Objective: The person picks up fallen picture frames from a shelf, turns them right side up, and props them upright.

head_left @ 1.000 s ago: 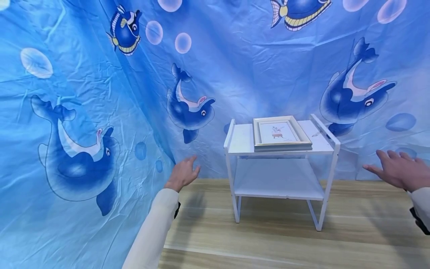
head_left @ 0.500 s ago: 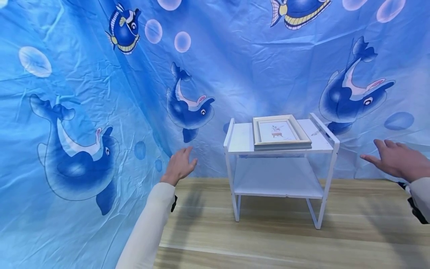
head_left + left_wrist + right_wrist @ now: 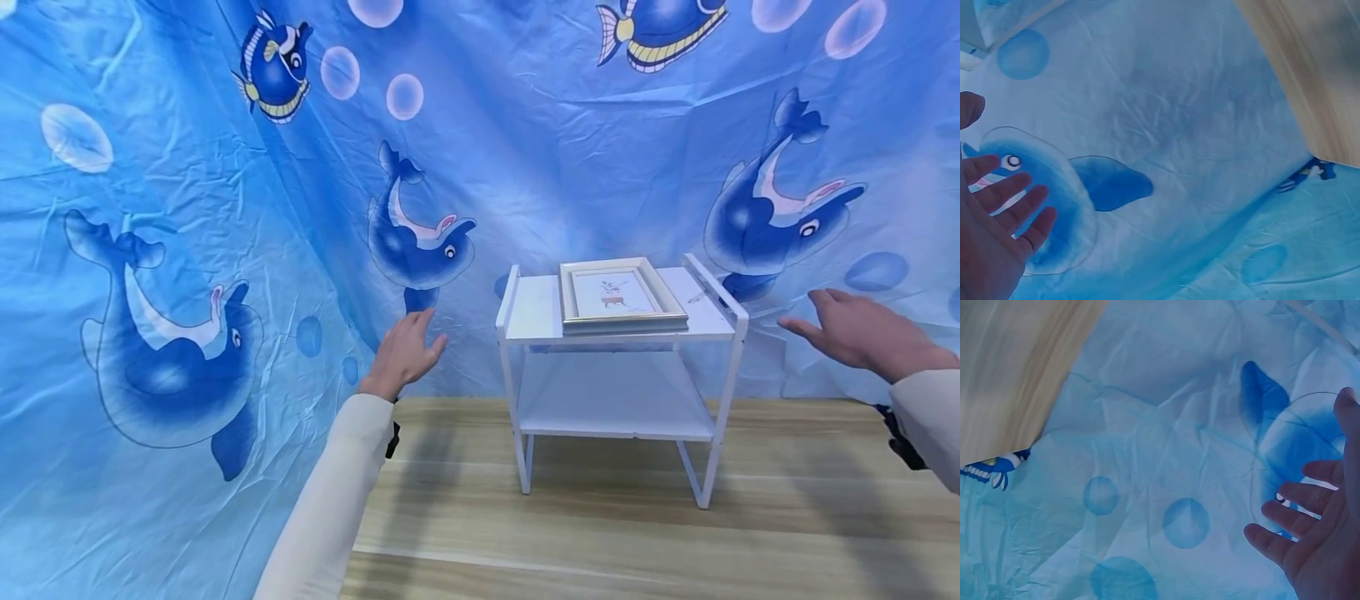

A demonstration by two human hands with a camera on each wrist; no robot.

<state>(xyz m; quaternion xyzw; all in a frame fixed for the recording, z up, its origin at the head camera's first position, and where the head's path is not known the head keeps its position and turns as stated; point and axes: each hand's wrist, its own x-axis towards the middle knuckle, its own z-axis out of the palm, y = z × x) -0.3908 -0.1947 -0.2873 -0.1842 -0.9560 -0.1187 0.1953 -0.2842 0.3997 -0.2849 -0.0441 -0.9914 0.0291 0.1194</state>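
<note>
A silver-white picture frame [image 3: 624,296] lies flat on the top shelf of a small white rack [image 3: 529,308]; the picture inside shows a small plant in a reddish pot. To the left of the rack, my left hand [image 3: 402,352] reaches forward in the air with nothing in it. In the left wrist view the same hand [image 3: 997,219] has its fingers spread. My right hand [image 3: 870,333] hovers to the right of the rack, also holding nothing. Its fingers look extended and apart in the right wrist view, where the hand [image 3: 1322,525] is at the right edge. Neither hand touches the frame or rack.
Behind the rack hangs a blue curtain [image 3: 600,183] printed with dolphins, fish and bubbles; another stretch of it [image 3: 187,333] runs along the left. The floor [image 3: 600,550] is light wood-patterned. The rack has a lower shelf [image 3: 611,396] and raised side rails [image 3: 716,287].
My right hand has moved left and up, closer to the rack. The left hand has risen slightly. The picture frame stays in place on the rack, and the view has shifted a little.
</note>
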